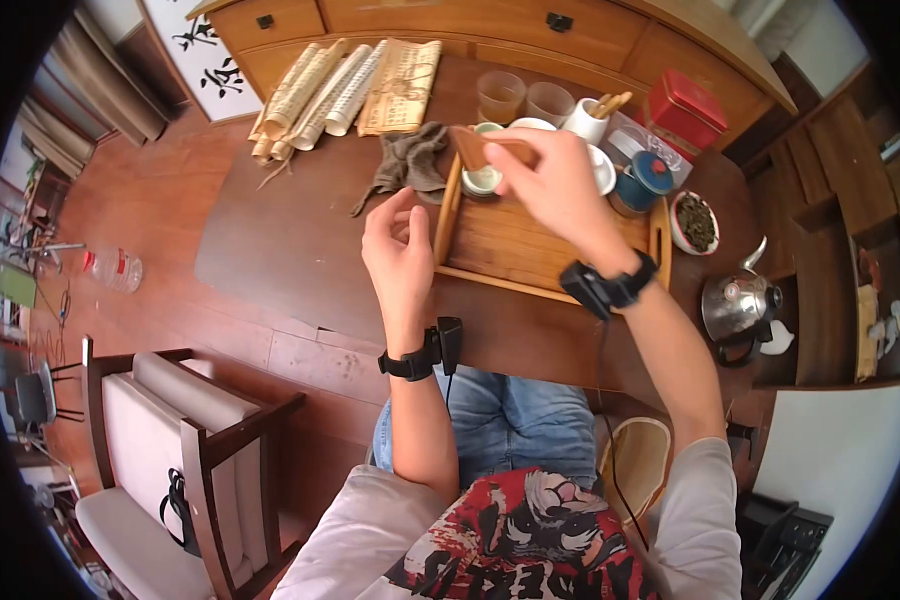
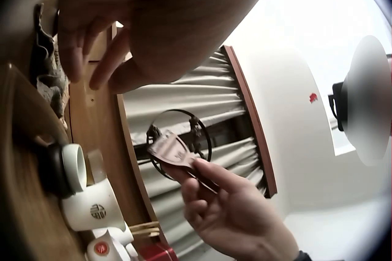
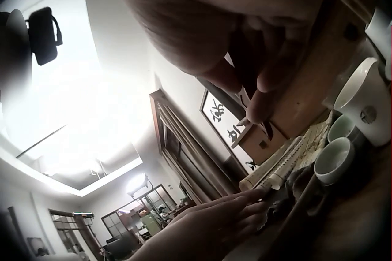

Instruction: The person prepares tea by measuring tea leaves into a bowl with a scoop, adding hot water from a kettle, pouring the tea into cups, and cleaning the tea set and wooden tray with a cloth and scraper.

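My right hand (image 1: pixel 562 188) pinches a small brown wooden tool with a flared flat end (image 1: pixel 473 148), raised over the wooden tray (image 1: pixel 510 245). In the left wrist view this wooden tool (image 2: pixel 173 149) shows marks on its broad face. My left hand (image 1: pixel 400 250) hangs loosely curled by the tray's left edge, with nothing in it, near a crumpled grey-brown cloth (image 1: pixel 410 165). Small pale cups (image 1: pixel 482 182) stand at the back left of the tray, partly hidden by the right hand. In the right wrist view, a white pitcher (image 3: pixel 366 105) stands beside a cup (image 3: pixel 334 162).
Bamboo scrolls (image 1: pixel 310 95) lie at the table's back left. Behind the tray are a clear plastic cup (image 1: pixel 500 97), a white tool holder (image 1: pixel 587 120) and a red tin (image 1: pixel 682 112). To the right stand a blue jar (image 1: pixel 642 183), a bowl of tea leaves (image 1: pixel 694 222) and a metal kettle (image 1: pixel 738 305).
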Available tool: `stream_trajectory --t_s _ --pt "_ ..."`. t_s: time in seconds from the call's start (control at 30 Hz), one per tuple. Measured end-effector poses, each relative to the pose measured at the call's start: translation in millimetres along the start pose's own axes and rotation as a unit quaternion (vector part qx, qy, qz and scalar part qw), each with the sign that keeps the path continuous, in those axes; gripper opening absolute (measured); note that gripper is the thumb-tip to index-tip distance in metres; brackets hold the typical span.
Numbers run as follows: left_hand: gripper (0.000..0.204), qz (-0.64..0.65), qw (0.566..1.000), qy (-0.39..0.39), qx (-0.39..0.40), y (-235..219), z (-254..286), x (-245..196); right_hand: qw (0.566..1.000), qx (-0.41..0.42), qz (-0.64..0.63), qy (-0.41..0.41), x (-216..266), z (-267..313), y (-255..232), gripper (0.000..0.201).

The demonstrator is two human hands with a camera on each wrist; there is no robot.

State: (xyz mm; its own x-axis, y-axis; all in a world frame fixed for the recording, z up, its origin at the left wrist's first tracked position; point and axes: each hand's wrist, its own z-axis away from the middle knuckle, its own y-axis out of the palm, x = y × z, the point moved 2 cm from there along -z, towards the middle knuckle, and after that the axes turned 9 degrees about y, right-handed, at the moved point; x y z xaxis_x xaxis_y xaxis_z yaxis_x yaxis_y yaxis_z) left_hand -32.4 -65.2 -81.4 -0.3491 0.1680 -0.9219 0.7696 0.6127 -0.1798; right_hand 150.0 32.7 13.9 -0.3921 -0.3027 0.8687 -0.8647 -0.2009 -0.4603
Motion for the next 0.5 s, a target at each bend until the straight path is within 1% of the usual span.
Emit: stream_trajectory --t_s 0.07,0.1,0.17,0.2,0.23,0.27,0.33,0.4,0.47,0.5 --pt "0.038 0.133 0.988 -0.079 0.016 -3 -5 13 0.994 -0.035 0.100 -0.037 -4 -27 40 0.022" --pt "0.045 0.170 0.976 -0.129 0.031 -2 -8 8 0.994 -0.028 0.099 -0.042 -1 -36 52 0.022" --pt "0.052 0.282 0.943 -0.171 0.048 7 -14 26 0.986 -0.015 0.167 0.023 0 -51 72 0.020" --pt "0.056 0.339 0.919 -0.196 0.050 10 -19 25 0.985 -0.007 0.170 0.019 -1 -57 78 0.020" --pt "0.059 0.398 0.887 -0.228 0.049 11 -22 23 0.984 0.002 0.174 0.035 -4 -63 82 0.019" --pt "0.059 0.401 0.886 -0.229 0.043 11 -25 21 0.982 0.010 0.179 0.053 -7 -66 85 0.019" --pt "0.058 0.390 0.881 -0.267 0.026 11 -29 15 0.983 0.010 0.180 0.047 -12 -70 90 0.019" --pt "0.057 0.391 0.884 -0.253 0.025 12 -28 14 0.984 0.003 0.174 0.043 -16 -73 93 0.020" --pt "0.059 0.473 0.848 -0.239 0.016 15 -25 11 0.984 0.013 0.172 0.042 -20 -75 94 0.020" --pt "0.062 0.481 0.845 -0.235 0.012 18 -26 12 0.984 0.023 0.169 0.041 -21 -74 95 0.021"
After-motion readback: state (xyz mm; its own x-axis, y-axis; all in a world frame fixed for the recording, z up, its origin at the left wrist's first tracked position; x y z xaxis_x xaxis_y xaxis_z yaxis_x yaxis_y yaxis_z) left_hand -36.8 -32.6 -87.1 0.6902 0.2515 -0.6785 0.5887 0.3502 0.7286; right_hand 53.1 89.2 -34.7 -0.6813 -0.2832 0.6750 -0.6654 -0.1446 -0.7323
